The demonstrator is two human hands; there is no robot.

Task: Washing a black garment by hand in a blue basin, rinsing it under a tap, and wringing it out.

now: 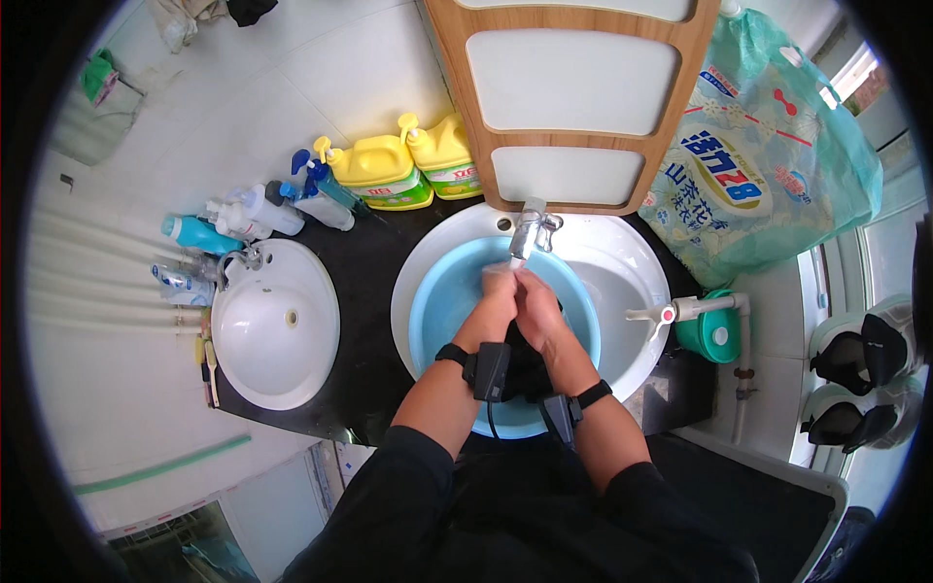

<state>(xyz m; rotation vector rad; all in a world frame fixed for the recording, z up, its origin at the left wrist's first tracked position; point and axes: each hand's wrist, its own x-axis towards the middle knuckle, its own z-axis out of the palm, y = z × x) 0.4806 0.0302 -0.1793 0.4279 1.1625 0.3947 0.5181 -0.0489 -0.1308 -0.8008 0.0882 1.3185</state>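
Note:
My left hand (pixel 499 284) and my right hand (pixel 535 303) are together just below the spout of a silver faucet (pixel 527 233). Fingers of both hands are closed and pressed in against each other. Something pale shows at the left fingertips, too small to name, and whatever lies between the hands is hidden. Under them a light blue plastic basin (pixel 426 309) stands in a white oval sink (pixel 632 282). Dark, cloth-like material (pixel 523 364) lies in the basin between my forearms, partly covered by them. Each wrist wears a black strap with a small box.
A smaller white sink (pixel 277 360) is to the left on the black counter (pixel 364 291). Yellow pump jugs (pixel 374 163) and several bottles line the wall. A wood-framed panel (pixel 573 134) rises behind the faucet. A valve pipe (pixel 700 309), green tub (pixel 717 340) and big green bag (pixel 768 185) stand right.

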